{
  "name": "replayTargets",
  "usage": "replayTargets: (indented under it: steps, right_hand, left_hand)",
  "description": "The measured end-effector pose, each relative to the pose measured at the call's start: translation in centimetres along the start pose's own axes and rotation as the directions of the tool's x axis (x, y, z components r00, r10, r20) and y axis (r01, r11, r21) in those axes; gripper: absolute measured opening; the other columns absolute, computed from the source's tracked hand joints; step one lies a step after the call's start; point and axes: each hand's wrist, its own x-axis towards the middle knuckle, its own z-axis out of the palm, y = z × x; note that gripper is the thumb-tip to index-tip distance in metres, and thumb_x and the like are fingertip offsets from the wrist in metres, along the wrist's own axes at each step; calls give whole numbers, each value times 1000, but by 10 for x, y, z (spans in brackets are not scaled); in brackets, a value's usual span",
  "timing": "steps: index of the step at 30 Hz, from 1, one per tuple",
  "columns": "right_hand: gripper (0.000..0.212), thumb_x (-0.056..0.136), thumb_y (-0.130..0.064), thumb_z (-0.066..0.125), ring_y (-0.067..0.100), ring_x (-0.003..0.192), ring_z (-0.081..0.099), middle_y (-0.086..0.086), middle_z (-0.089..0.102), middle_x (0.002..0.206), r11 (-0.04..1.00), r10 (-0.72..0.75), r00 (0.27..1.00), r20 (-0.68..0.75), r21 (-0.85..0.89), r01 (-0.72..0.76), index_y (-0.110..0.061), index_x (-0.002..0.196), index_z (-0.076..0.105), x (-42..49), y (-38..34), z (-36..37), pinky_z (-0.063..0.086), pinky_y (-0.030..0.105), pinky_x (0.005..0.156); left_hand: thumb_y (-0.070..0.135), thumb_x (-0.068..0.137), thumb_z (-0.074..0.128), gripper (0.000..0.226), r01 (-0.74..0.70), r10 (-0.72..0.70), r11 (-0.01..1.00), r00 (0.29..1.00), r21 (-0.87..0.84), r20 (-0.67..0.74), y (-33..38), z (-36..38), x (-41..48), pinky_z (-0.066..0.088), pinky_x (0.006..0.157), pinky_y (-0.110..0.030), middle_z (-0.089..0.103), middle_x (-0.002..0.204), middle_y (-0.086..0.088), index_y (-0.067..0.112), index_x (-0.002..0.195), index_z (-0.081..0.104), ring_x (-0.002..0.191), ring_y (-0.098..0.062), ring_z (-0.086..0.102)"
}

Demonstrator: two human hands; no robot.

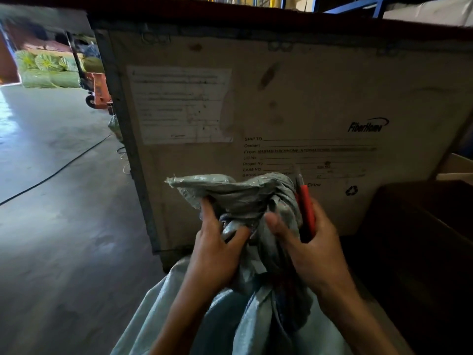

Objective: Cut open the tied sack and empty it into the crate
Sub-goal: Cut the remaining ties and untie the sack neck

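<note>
A pale grey-green woven sack (225,319) stands low in the middle, its neck bunched and tied in a knot (235,224). My left hand (215,249) grips the knotted neck from the left, fingers curled into the fabric. My right hand (309,242) sits on the right of the neck, thumb pressed on the cloth, fingers curled round a red-handled cutter (305,208) that points upward. The loose mouth of the sack (202,181) flops to the left above both hands. A tall crate (294,98) faced with labelled cardboard rises right behind the sack.
A dark open carton (419,242) sits at the right beside the sack. Bare concrete floor (58,201) spreads to the left with a black cable (56,170) across it. An orange pallet jack (98,90) and green bundles (48,70) are far back left.
</note>
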Motion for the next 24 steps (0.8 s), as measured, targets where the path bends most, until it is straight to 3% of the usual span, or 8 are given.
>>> replayTargets:
  steps: [2, 6, 8, 12, 15, 17, 20, 24]
  right_hand:
    - [60, 72, -38, 85, -3, 103, 70, -20, 73, 115, 1000, -11, 1000, 7, -25, 12, -54, 122, 56, 0, 1, -1, 58, 15, 79]
    - [65, 78, -26, 80, 6, 103, 73, -13, 76, 113, 969, 230, 946, 228, 34, -243, -38, 137, 54, 5, -2, -13, 59, 18, 77]
    - [61, 80, -23, 78, 10, 107, 72, -9, 75, 116, 945, 280, 888, 365, 60, -323, -36, 135, 55, 6, -5, -17, 59, 19, 79]
    - [46, 78, -25, 77, 11, 113, 69, -10, 73, 121, 932, 282, 813, 509, 55, -358, -49, 116, 67, 5, -10, -17, 58, 19, 82]
    - [48, 78, -29, 74, 14, 119, 66, -6, 70, 128, 934, 282, 765, 579, 15, -356, -41, 124, 65, 7, -10, -22, 57, 22, 88]
    - [49, 85, -28, 70, 6, 118, 65, -17, 68, 129, 953, 257, 771, 582, -22, -301, -56, 124, 59, 6, -12, -24, 55, 16, 85]
    - [46, 91, -36, 63, -10, 115, 61, -35, 64, 122, 979, 179, 860, 479, -173, -107, -72, 118, 50, 6, -10, -24, 52, 12, 85]
    - [19, 91, -31, 63, 4, 85, 72, -8, 78, 93, 971, 179, 916, 359, -212, -107, -39, 106, 72, 11, -8, -32, 52, 24, 72]
  left_hand:
    - [21, 92, 66, 44, -127, 128, 991, 991, 47, -33, 1, -1, 2, 64, 78, -37, 76, 101, 15, 48, 121, 47, 87, -8, 76]
    - [24, 90, 69, 31, -276, 289, 938, 957, 209, -30, 6, -24, 8, 55, 58, -11, 77, 82, 25, 45, 110, 58, 63, 4, 72]
    - [20, 88, 73, 33, -251, 259, 945, 966, 210, -10, 7, -40, 12, 61, 62, -17, 80, 87, 20, 46, 107, 64, 70, -2, 77]
    - [45, 76, 75, 20, -198, 196, 970, 980, 143, 28, 15, -69, 13, 63, 67, -23, 83, 88, 9, 44, 95, 79, 79, -12, 80]
    - [44, 81, 74, 11, -133, 145, 949, 989, 284, -23, 13, -84, 15, 63, 63, -28, 82, 77, 3, 37, 83, 82, 69, -14, 78]
    - [38, 86, 71, 16, -112, 151, 912, 986, 394, -68, 9, -90, 17, 56, 59, -26, 78, 66, 0, 32, 75, 82, 59, -7, 69]
    - [28, 87, 75, 20, -81, 147, 867, 985, 491, -95, 13, -94, 18, 49, 57, -19, 73, 57, 9, 33, 68, 81, 52, -1, 62]
    - [44, 76, 82, 16, -28, 116, 835, 985, 550, -126, 31, -111, 14, 56, 58, -32, 75, 55, 9, 47, 61, 77, 51, -12, 69]
